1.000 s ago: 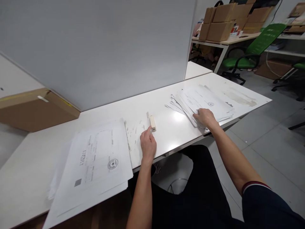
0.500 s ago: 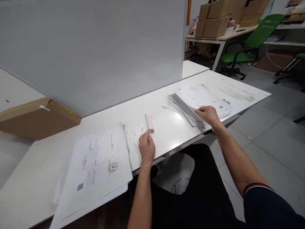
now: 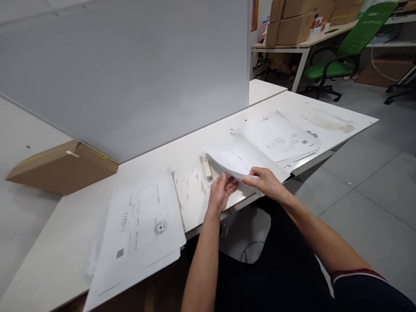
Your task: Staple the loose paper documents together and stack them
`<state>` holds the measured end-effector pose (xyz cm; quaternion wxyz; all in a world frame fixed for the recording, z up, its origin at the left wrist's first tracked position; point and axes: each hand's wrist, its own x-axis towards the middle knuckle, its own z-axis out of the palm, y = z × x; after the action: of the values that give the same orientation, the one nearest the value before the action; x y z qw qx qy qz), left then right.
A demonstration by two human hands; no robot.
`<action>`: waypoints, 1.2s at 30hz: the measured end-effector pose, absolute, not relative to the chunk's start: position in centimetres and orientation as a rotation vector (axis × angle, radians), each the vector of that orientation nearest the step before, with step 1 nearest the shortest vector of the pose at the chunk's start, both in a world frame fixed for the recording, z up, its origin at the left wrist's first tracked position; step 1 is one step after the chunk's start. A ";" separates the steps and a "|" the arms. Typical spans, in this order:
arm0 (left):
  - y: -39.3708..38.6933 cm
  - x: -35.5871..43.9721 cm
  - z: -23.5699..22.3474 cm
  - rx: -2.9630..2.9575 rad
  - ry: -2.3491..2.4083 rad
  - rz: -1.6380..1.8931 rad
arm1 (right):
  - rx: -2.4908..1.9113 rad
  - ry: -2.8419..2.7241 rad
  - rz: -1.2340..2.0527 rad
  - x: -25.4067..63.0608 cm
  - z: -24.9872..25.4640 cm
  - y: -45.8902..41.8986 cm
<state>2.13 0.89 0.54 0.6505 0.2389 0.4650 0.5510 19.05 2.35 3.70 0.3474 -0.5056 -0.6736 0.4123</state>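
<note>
A tall grey partition panel point(image 3: 130, 78) stood along the back of a white desk point(image 3: 185, 151), whose surface was scuffed and caught a soft sheen of light. Left of the panel, a brown cardboard box point(image 3: 65, 169) sat tilted. Right of and beyond it were a pale-topped table point(image 3: 338, 31) with white legs, stacked cartons point(image 3: 294, 30), a green swivel chair point(image 3: 367, 34) with black armrests, and grey floor tiles point(image 3: 367, 208).

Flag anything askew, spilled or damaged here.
The left paper stack sits uneven, its corner overhanging the white desk. Brownish smears mark the desk's far right, and grey patches lie beside the small cream object; spill or wear, I cannot tell.
</note>
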 end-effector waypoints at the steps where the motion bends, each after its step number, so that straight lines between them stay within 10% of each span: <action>1: 1.2 2.2 0.6 0.553 1.049 1.266 | -1.287 -1.761 1.083 18.7 3.5 2.0; 13: 1.9 3.0 -0.5 0.686 1.315 1.238 | -1.427 -2.222 0.566 20.6 3.5 2.3; 36: 2.3 3.7 -0.8 0.721 1.153 1.385 | -1.337 -2.361 0.740 18.6 3.8 1.6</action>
<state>3.65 2.29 -0.77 0.5649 0.3063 0.4902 0.5889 18.62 1.57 3.84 0.1640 -0.4689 -0.8282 0.2595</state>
